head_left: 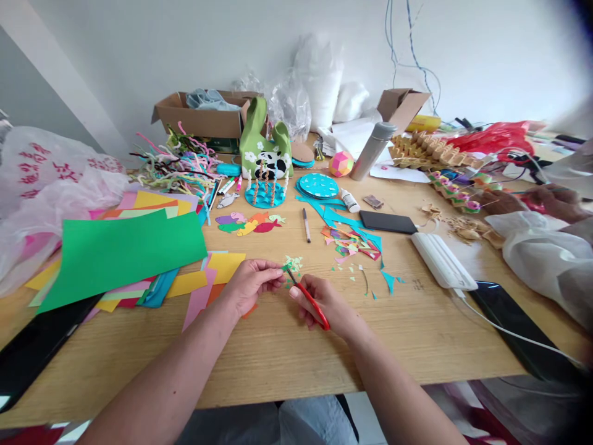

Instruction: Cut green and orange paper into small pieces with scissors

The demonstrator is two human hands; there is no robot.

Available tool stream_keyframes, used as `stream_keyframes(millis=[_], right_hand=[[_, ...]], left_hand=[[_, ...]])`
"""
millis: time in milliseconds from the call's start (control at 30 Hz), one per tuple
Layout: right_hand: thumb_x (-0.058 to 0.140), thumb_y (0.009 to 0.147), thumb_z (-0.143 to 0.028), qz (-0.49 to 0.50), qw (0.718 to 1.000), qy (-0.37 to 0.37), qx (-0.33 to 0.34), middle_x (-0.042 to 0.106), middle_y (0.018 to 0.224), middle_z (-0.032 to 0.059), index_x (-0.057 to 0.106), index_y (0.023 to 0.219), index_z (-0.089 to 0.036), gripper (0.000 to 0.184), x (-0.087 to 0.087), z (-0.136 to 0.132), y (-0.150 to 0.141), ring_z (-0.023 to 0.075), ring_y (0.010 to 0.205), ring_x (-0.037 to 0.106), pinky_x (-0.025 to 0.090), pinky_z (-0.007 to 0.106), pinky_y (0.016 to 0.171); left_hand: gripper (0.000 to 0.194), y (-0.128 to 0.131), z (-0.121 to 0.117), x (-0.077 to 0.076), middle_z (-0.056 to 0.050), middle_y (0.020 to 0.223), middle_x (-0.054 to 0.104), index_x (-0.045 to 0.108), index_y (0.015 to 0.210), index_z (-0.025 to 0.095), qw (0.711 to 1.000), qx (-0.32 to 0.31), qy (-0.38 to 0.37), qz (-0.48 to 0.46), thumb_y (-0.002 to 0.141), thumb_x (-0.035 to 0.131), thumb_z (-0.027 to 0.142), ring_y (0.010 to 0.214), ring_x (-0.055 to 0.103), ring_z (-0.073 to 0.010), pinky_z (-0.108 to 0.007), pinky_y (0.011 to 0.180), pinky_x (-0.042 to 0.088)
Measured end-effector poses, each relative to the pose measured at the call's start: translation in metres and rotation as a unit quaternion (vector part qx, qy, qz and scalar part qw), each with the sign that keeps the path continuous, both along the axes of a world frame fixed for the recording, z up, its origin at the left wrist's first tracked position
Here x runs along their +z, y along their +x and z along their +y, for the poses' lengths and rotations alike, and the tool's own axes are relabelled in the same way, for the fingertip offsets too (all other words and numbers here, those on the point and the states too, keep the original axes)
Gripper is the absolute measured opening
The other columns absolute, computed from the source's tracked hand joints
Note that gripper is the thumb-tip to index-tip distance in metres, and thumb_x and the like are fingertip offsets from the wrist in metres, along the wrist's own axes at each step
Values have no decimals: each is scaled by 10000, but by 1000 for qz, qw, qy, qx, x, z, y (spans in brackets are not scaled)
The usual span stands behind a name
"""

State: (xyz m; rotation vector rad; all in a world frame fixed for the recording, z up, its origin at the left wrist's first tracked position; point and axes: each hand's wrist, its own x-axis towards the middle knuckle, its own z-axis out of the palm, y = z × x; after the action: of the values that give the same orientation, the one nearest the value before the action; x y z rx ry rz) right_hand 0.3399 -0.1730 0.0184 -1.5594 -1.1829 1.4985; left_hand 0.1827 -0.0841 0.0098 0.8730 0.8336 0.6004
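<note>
My left hand (257, 279) pinches a small piece of green paper (286, 268) between thumb and fingertips. In my right hand (319, 301) is a pair of red-handled scissors (314, 305), the blades at the edge of that green piece. Just behind the blades lies a little heap of pale green paper snippets (293, 264). Farther back, several coloured paper fish (252, 222) lie flat in a cluster. To their right rests a pen (306, 225). How far the blades are apart is too small to make out.
A large green sheet (130, 253) covers coloured papers at left, beside a black phone-like slab (46, 346). Blue scraps, a white power bank (442, 261) with a cable, and a grey flask (373, 151) stand right. Another person's hand (558, 201) works at far right.
</note>
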Motion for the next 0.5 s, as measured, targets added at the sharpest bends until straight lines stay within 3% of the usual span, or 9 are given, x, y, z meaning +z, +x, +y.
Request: stream_keyframes(millis=[500], right_hand=[[586, 741, -680, 8, 999, 4, 48, 558, 531, -41, 401, 735, -194, 519, 3, -1, 3, 81, 398, 522, 402, 178, 365]], left_hand=[[185, -8, 9, 3, -57, 595, 669, 724, 678, 113, 996, -57, 13, 70, 589, 788, 262, 508, 555, -95, -226, 526, 392]])
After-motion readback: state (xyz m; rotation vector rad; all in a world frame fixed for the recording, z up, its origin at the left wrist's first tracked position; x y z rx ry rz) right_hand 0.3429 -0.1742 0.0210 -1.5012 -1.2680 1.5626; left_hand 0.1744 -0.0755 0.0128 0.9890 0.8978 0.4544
